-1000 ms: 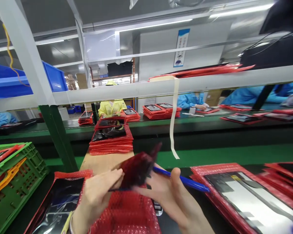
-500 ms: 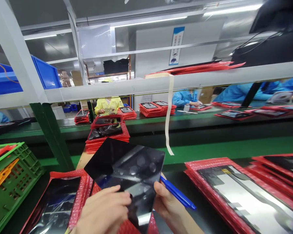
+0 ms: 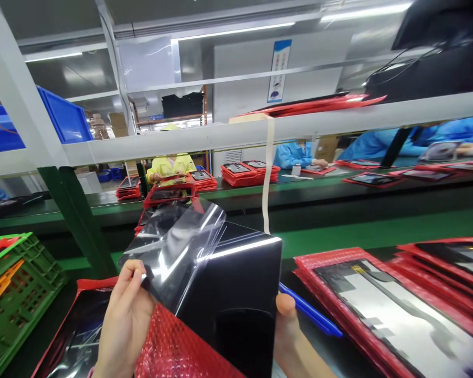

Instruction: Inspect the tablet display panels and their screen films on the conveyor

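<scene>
A glossy black panel (image 3: 236, 294) stands tilted in front of me, its lower part in a red bubble-wrap sleeve (image 3: 173, 346). My left hand (image 3: 122, 320) pinches a clear protective film (image 3: 177, 247) that is peeled up off the panel's upper left. My right hand (image 3: 289, 331) grips the panel's right edge with the thumb and also holds a blue pen (image 3: 311, 315) that points to the right.
Red bubble sleeves with panels (image 3: 378, 310) lie at right, another (image 3: 82, 325) at lower left. A green crate (image 3: 19, 283) stands left by a green post (image 3: 74, 220). A red stack (image 3: 169, 197) sits ahead. Across the belt, people in blue (image 3: 299, 155) and yellow (image 3: 169, 167) work.
The panel has come up out of the red sleeve and turned more upright. My left hand went from the panel's face to its upper left and has lifted the clear film off.
</scene>
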`<action>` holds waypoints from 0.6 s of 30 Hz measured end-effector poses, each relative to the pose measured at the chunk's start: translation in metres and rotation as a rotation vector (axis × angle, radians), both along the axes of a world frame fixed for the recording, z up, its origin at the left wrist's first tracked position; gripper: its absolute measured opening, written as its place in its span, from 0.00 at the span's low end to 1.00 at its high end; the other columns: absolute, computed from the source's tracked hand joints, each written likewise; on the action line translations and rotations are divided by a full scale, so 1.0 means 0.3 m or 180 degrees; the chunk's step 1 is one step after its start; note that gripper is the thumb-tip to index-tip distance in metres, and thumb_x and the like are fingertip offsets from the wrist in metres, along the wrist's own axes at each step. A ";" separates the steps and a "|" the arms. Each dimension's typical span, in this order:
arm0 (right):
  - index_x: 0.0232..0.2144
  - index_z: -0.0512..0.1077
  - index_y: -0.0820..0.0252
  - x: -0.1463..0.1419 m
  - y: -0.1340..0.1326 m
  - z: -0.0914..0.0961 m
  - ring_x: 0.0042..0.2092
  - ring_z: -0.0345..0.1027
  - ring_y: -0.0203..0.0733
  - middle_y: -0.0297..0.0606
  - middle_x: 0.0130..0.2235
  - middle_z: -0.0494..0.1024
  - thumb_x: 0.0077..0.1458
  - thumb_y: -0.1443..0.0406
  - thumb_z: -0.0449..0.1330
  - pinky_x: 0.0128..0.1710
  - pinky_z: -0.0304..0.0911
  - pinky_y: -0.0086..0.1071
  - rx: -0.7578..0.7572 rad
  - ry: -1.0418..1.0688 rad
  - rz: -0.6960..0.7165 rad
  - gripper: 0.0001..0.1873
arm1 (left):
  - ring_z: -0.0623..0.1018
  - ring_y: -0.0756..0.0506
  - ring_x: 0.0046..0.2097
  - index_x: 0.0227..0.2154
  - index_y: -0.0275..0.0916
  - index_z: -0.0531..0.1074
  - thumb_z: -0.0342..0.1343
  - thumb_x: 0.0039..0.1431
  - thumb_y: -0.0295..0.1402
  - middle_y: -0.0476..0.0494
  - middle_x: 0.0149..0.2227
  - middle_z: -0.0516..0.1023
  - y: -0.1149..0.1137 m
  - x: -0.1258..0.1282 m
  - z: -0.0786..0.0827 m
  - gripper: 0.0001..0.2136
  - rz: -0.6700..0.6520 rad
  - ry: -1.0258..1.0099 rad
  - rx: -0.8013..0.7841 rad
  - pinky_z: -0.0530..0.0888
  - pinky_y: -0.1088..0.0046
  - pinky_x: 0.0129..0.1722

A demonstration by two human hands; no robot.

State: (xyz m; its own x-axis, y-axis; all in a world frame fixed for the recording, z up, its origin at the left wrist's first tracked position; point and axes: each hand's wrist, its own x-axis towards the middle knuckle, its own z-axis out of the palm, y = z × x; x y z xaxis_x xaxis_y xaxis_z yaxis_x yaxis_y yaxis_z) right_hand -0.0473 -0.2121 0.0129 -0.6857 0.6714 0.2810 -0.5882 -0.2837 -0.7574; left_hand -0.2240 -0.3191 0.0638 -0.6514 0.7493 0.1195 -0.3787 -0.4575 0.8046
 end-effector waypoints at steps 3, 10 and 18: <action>0.49 0.72 0.48 -0.040 -0.015 0.035 0.53 0.70 0.56 0.38 0.49 0.79 0.42 0.44 0.65 0.54 0.64 0.47 -0.0055 0.0161 -0.0242 0.33 | 0.74 0.51 0.39 0.32 0.39 0.73 0.62 0.50 0.32 0.50 0.36 0.72 0.013 0.006 0.003 0.06 0.0529 -0.0763 0.0226 0.74 0.78 0.39; 0.63 0.51 0.39 -0.054 -0.097 0.089 0.64 0.55 0.48 0.35 0.65 0.58 0.48 0.61 0.68 0.60 0.58 0.43 0.0481 -0.0143 -0.0502 0.45 | 0.75 0.47 0.38 0.33 0.42 0.72 0.58 0.56 0.32 0.51 0.37 0.71 -0.014 0.018 0.016 0.03 0.1195 -0.0409 0.0857 0.76 0.69 0.36; 0.65 0.43 0.41 -0.046 -0.102 0.064 0.59 0.64 0.46 0.40 0.65 0.57 0.54 0.63 0.64 0.58 0.60 0.42 0.0593 -0.0139 -0.0307 0.44 | 0.74 0.47 0.39 0.33 0.41 0.72 0.57 0.56 0.32 0.51 0.38 0.71 -0.031 0.012 0.019 0.02 0.1402 -0.0341 0.0846 0.73 0.67 0.40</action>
State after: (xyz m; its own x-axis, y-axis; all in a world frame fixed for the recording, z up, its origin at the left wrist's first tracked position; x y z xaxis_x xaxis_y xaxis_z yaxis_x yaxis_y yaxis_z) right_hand -0.0613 -0.2428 0.0322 -0.6351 0.6737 0.3779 -0.5713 -0.0804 -0.8168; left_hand -0.2205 -0.3285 0.0695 -0.9168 0.3545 0.1836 -0.1782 -0.7749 0.6064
